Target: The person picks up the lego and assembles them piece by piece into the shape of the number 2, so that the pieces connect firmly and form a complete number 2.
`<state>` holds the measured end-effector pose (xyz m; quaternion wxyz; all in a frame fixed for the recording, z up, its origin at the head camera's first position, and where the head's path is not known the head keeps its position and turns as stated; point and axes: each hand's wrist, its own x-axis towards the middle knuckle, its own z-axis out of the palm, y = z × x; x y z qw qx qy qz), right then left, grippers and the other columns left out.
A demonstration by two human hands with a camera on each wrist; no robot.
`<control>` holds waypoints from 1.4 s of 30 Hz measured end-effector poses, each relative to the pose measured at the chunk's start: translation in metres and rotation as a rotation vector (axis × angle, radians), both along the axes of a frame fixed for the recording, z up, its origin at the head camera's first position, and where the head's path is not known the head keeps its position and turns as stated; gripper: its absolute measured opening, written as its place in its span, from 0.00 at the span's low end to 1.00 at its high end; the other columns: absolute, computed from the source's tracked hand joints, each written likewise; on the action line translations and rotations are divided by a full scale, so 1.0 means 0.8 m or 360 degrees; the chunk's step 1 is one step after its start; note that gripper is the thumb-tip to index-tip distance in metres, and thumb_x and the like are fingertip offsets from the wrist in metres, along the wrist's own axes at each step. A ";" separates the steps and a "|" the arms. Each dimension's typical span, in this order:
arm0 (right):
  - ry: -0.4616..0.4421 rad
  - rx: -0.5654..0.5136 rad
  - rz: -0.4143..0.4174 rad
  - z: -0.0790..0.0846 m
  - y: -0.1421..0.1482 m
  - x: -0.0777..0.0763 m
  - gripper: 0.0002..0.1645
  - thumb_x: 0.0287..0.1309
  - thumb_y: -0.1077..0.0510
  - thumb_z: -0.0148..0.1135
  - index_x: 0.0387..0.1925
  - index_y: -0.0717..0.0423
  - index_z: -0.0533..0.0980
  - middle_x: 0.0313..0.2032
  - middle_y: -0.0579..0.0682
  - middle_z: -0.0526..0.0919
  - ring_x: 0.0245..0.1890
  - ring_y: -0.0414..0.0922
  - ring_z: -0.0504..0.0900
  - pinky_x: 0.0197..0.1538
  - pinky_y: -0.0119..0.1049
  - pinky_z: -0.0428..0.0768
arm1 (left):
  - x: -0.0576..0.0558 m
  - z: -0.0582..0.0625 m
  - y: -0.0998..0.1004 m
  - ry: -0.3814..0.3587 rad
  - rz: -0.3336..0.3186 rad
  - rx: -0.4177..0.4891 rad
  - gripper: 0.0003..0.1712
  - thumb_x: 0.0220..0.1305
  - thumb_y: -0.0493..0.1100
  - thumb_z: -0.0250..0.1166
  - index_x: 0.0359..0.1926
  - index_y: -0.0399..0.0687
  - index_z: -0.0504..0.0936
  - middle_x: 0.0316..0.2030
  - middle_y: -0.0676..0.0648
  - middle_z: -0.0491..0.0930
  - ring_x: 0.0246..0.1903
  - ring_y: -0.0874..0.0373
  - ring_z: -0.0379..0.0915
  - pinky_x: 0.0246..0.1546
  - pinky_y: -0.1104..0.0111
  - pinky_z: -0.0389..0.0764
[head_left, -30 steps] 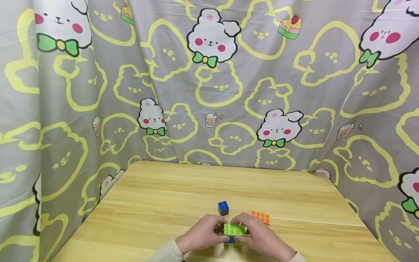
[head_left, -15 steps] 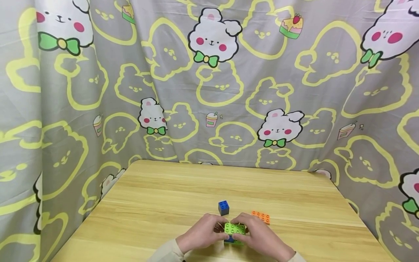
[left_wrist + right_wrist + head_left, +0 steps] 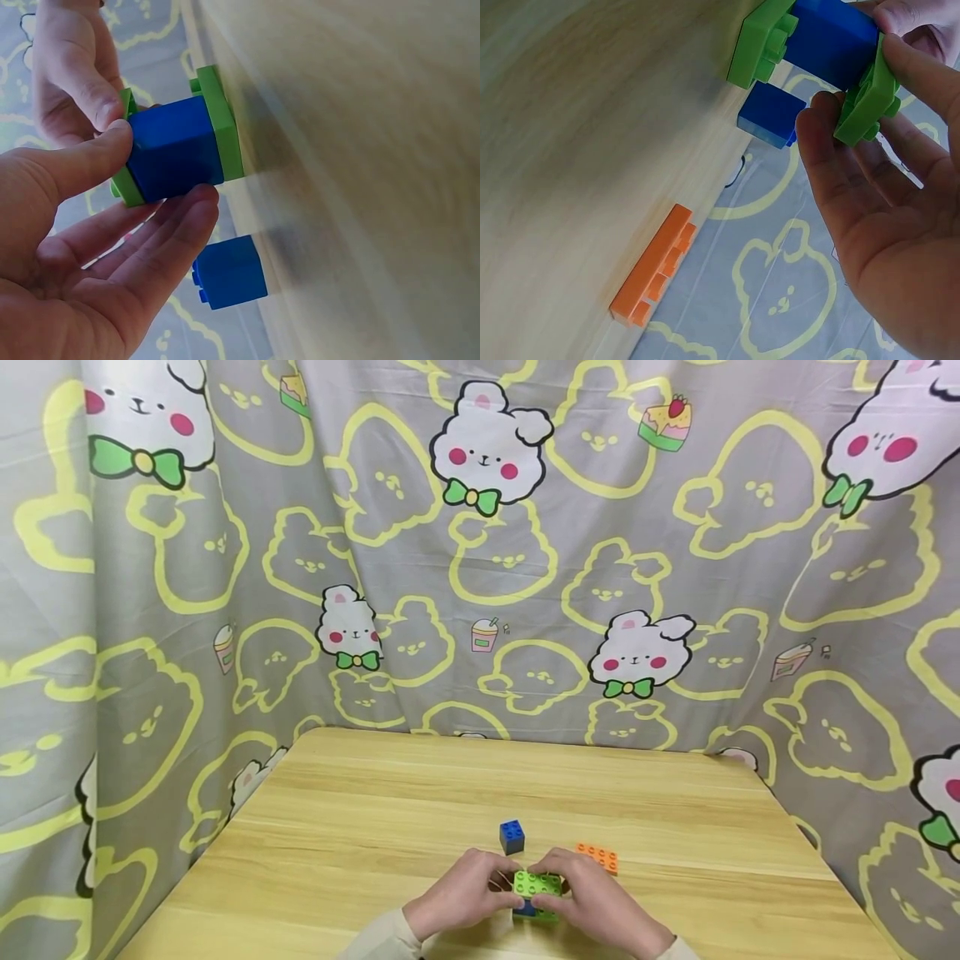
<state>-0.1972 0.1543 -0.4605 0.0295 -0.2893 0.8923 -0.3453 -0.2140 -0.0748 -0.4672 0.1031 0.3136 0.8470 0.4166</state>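
The left hand [image 3: 465,893] pinches a tall blue block [image 3: 176,146] in the middle of a little stack, with its thumb on the side near the person, right by the top edge, and its fingers on the far side. The right hand [image 3: 600,902] pinches the top green brick [image 3: 534,884] between its thumb and fingers. The two hands are very close, one on each side of the stack. The top green brick is thin and has two rows of round bumps pointing up. It sits on the tall blue block and sticks out past it toward the right hand. Under the tall blue block is the bottom green brick [image 3: 225,124], and some of its bumps show on the right side. The stack is low at the table [image 3: 337,827], but I can't tell if its bottom touches the wood. A small blue block [image 3: 512,837] stands by itself just past the stack, with its bumps up. An orange brick [image 3: 651,266] lies flat past the right hand, bumps up, and the head view shows that hand hiding a bit of it. Pale sleeves [image 3: 386,935] cover both arms. Behind the table hangs a gray curtain [image 3: 420,560] with white bunnies, green bows and yellow outlines.
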 end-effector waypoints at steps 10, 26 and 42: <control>-0.0009 -0.0006 0.0004 0.001 0.001 -0.001 0.23 0.62 0.41 0.69 0.51 0.50 0.85 0.43 0.37 0.84 0.38 0.29 0.77 0.38 0.30 0.80 | 0.000 0.001 0.000 -0.0033 0.0007 0.0003 0.13 0.62 0.42 0.75 0.48 0.46 0.88 0.36 0.57 0.88 0.33 0.72 0.81 0.36 0.78 0.81; 0.0012 -0.0020 0.0018 0.001 0.000 0.000 0.22 0.63 0.43 0.69 0.52 0.52 0.85 0.42 0.36 0.83 0.40 0.31 0.79 0.39 0.30 0.81 | 0.001 0.002 0.000 -0.0041 0.0022 -0.0021 0.14 0.62 0.42 0.75 0.49 0.46 0.88 0.36 0.56 0.88 0.33 0.72 0.81 0.37 0.78 0.80; 0.0026 -0.0028 0.0016 -0.001 0.000 -0.002 0.22 0.62 0.42 0.70 0.50 0.52 0.86 0.41 0.37 0.83 0.37 0.29 0.76 0.37 0.28 0.79 | -0.001 0.002 0.000 -0.0046 0.0047 -0.0036 0.13 0.60 0.43 0.76 0.46 0.48 0.88 0.36 0.56 0.88 0.33 0.71 0.81 0.36 0.77 0.80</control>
